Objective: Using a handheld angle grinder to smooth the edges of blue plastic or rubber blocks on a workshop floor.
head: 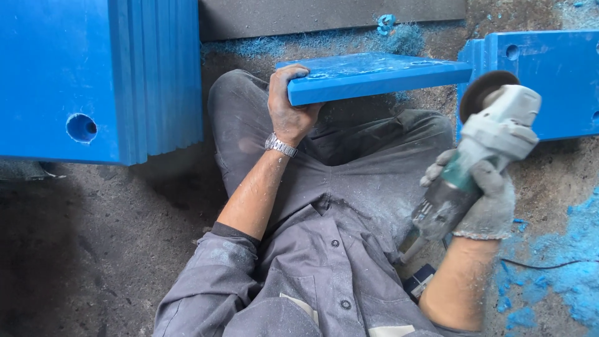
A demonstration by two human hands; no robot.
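Fingers of left hand (pixel 291 106) clamp end of thick blue rigid plastic slab (pixel 374 76); gloved right hand (pixel 483 196) grips grey-green angle grinder (pixel 480 146). Slab likely stiff, heavy, dust-slick; hold by edge.

blue slab stack (pixel 93 75) | blue shavings (pixel 561 274) | dark board (pixel 324 15)

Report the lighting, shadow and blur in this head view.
Head view: soft, even light, no glare; deep shadow on the floor at lower left; the grinder in the gloved right hand looks slightly soft; the left hand and blue panel are sharp.
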